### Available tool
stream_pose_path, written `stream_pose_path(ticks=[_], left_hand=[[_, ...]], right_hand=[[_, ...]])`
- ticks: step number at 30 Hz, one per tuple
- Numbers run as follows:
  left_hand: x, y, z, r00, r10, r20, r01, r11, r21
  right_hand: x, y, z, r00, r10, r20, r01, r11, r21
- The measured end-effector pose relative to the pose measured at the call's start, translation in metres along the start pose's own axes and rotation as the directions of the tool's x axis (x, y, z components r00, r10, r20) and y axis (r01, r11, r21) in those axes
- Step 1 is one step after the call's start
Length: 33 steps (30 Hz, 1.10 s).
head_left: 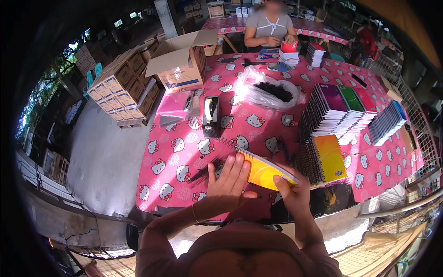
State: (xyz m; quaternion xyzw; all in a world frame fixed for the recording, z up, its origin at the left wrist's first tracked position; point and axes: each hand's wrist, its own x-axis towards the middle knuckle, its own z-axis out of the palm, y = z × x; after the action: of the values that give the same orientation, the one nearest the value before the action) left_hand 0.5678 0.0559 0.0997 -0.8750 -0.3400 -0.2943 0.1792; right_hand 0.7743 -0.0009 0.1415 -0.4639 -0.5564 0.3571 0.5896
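A yellow notebook [264, 174] is held tilted above the pink patterned tablecloth, its bound edge facing away from me. My right hand [296, 193] grips its right end, thumb on the cover. My left hand [227, 181] lies with fingers stretched out against the notebook's left end, by the binding. From that corner a dark spiral coil [227, 142] sticks out to the far left. Several loose black coils [200, 177] lie left of my left hand. Just beyond the notebook is a blue-handled tool [285, 150], partly hidden. A stack of yellow spiral notebooks [330, 159] stands near my right hand.
A black tape dispenser [211, 122] and pink sheets [174, 102] are on the left. Farther off are a plastic bag [249, 90] of black coils and an open carton [177, 69]. Purple-covered notebooks [331, 98] stand right. Across the table a person [269, 27] handles red notebooks.
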Motion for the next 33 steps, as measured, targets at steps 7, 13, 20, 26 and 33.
stream_pose_path(ticks=[7,13,20,26,33], left_hand=[[0.004,0.003,-0.016,0.999,0.012,-0.049,-0.011,1.000,0.022],[0.029,-0.009,-0.027,0.997,0.078,0.027,-0.081,0.989,0.126],[0.044,-0.009,-0.028,0.999,-0.009,0.050,0.004,0.995,0.104],[0.045,-0.012,-0.023,1.000,0.008,0.021,-0.009,0.999,0.035],[0.055,-0.010,-0.024,1.000,0.022,0.016,-0.021,0.998,-0.062]], right_hand=[[-0.001,-0.018,0.001,0.999,0.016,0.052,-0.017,1.000,0.025],[-0.004,-0.011,0.000,0.994,0.087,0.067,-0.089,0.996,0.023],[0.004,-0.012,0.004,0.980,0.167,0.107,-0.169,0.985,0.017],[0.002,0.005,0.012,0.972,0.182,0.151,-0.194,0.978,0.071],[0.004,0.006,0.013,0.972,0.084,0.218,-0.098,0.994,0.054]])
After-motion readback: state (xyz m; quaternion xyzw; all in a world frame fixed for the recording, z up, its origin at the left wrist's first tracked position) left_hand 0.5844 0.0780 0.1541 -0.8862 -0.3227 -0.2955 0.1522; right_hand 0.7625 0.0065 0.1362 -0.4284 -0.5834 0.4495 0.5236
